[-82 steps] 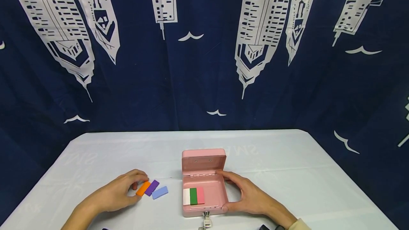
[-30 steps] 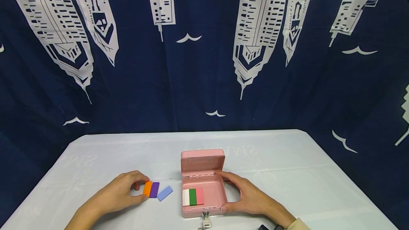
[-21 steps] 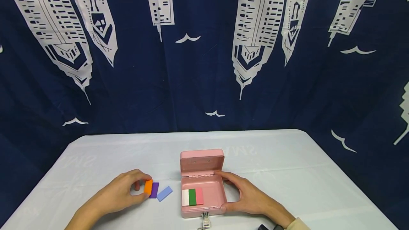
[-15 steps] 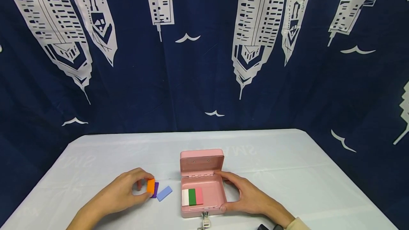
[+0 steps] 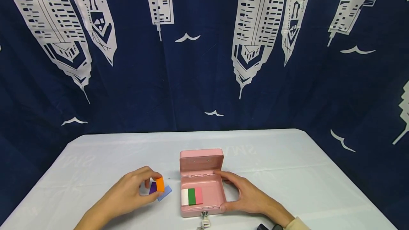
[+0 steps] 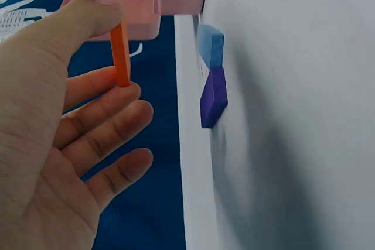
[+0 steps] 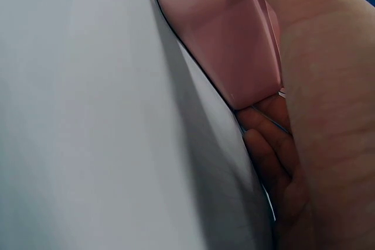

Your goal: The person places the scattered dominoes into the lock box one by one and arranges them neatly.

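Note:
Between thumb and fingertips, my left hand pinches a flat orange block, raised off the table in the left wrist view. Below it on the white tabletop lie a purple block and a light blue block, the purple one partly hidden by the orange in the head view. A pink metal cash box stands with its lid up. White, green and pink blocks sit side by side in its left part. My right hand grips the box's right side, thumb at the front corner, fingers near the hinge.
Keys hang from the lock at the box's front. A dark object shows at the front edge of the view, near the right wrist. Behind the table hangs a navy curtain with white building prints.
My left hand pushed the orange block against the purple one, then lifted it rightward past it. The blue block turned and shifted slightly right. My right hand stays at the box.

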{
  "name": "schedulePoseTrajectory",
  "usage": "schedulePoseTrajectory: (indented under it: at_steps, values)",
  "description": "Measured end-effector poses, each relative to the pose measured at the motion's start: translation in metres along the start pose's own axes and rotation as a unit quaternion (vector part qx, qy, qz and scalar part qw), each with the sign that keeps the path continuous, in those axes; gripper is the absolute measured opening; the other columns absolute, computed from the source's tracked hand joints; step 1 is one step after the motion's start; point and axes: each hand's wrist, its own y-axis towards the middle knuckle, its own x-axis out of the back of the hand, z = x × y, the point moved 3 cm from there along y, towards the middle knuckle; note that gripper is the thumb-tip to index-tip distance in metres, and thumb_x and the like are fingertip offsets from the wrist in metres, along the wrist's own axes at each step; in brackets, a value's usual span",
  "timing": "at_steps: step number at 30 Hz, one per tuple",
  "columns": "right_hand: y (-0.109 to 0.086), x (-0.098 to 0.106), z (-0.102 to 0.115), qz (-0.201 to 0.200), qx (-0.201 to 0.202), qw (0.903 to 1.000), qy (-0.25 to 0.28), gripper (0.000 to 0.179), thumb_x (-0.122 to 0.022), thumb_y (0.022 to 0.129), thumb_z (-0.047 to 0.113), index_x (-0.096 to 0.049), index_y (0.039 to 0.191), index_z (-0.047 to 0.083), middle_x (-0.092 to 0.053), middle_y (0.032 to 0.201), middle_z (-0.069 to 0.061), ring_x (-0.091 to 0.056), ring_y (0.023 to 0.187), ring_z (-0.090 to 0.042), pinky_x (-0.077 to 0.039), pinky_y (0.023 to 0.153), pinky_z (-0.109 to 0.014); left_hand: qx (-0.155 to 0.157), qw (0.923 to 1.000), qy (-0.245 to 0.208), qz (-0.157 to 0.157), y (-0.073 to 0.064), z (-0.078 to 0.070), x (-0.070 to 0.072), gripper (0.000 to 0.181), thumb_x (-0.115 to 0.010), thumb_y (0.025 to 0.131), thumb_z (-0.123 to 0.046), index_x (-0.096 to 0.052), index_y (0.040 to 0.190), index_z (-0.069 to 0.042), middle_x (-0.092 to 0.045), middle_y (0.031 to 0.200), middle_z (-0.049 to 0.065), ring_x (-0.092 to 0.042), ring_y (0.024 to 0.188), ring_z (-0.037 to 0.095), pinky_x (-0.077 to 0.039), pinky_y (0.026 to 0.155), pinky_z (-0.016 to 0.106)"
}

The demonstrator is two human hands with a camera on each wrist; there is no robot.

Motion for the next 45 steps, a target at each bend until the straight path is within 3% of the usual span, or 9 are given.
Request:
schedulePoseTrajectory:
  at_steps: [6,15,19,25,31,39,45]
  values:
    - [0.001,0.000,0.000,-0.003,0.000,1.0000,-0.006,0.089,-0.086,0.076,0.045,-0.039,0.151,0.034,-0.049,0.150,0.013,-0.053,0.132,-0.011,-0.042,0.114,-0.029,-0.008,0.9990,-0.043,0.013,0.002,-0.007,-0.003,0.030,-0.078,0.086,-0.040,-0.072,0.109,-0.022,-0.061,0.093,-0.020,-0.049,0.072,-0.005,-0.041,0.058,0.012]
    - [0.000,0.000,0.000,-0.005,0.016,0.9998,-0.012,0.090,-0.085,0.076,0.045,-0.038,0.152,0.031,-0.051,0.149,0.010,-0.054,0.132,-0.011,-0.041,0.114,-0.029,0.026,0.9970,-0.069,0.024,0.003,-0.017,-0.011,0.036,-0.078,0.085,-0.045,-0.073,0.111,-0.021,-0.060,0.090,-0.018,-0.051,0.070,-0.002,-0.043,0.059,0.013]
    - [0.000,0.000,0.000,-0.005,0.016,0.9998,-0.009,0.091,-0.085,0.076,0.044,-0.038,0.152,0.031,-0.050,0.149,0.010,-0.054,0.131,-0.011,-0.041,0.114,-0.028,0.012,0.9965,-0.080,0.023,0.004,-0.023,-0.016,0.036,-0.076,0.086,-0.046,-0.072,0.111,-0.021,-0.060,0.088,-0.016,-0.051,0.069,-0.001,-0.044,0.058,0.013]
    - [0.000,0.000,0.000,-0.005,0.008,0.9999,-0.008,0.091,-0.086,0.076,0.044,-0.038,0.152,0.033,-0.050,0.149,0.011,-0.053,0.131,-0.010,-0.041,0.114,-0.029,-0.010,0.9972,-0.074,0.007,0.005,-0.033,-0.020,0.035,-0.076,0.087,-0.042,-0.071,0.115,-0.020,-0.058,0.095,-0.019,-0.050,0.071,-0.002,-0.042,0.057,0.012]
    - [-0.001,0.001,-0.001,-0.006,0.007,0.9999,-0.005,0.091,-0.086,0.076,0.043,-0.038,0.152,0.033,-0.050,0.149,0.012,-0.054,0.130,-0.010,-0.041,0.113,-0.028,-0.002,0.9973,-0.073,-0.001,0.007,-0.039,-0.027,0.040,-0.074,0.089,-0.041,-0.070,0.121,-0.018,-0.057,0.103,-0.023,-0.050,0.074,-0.004,-0.042,0.058,0.011]
    - [0.000,0.001,0.000,-0.005,0.014,0.9999,0.000,0.090,-0.086,0.076,0.044,-0.038,0.152,0.031,-0.049,0.150,0.009,-0.053,0.133,-0.014,-0.041,0.114,-0.029,0.006,0.9975,-0.070,-0.001,0.007,-0.041,-0.034,0.038,-0.075,0.089,-0.041,-0.070,0.119,-0.018,-0.058,0.097,-0.020,-0.049,0.072,-0.004,-0.039,0.054,0.011]
    - [-0.001,0.001,-0.001,-0.002,0.009,0.9999,-0.008,0.089,-0.084,0.077,0.047,-0.039,0.152,0.030,-0.049,0.150,0.010,-0.054,0.131,-0.011,-0.042,0.113,-0.029,0.025,0.9975,-0.067,0.001,0.015,-0.044,-0.037,0.039,-0.075,0.088,-0.044,-0.069,0.118,-0.020,-0.058,0.101,-0.024,-0.050,0.071,-0.003,-0.039,0.054,0.012]
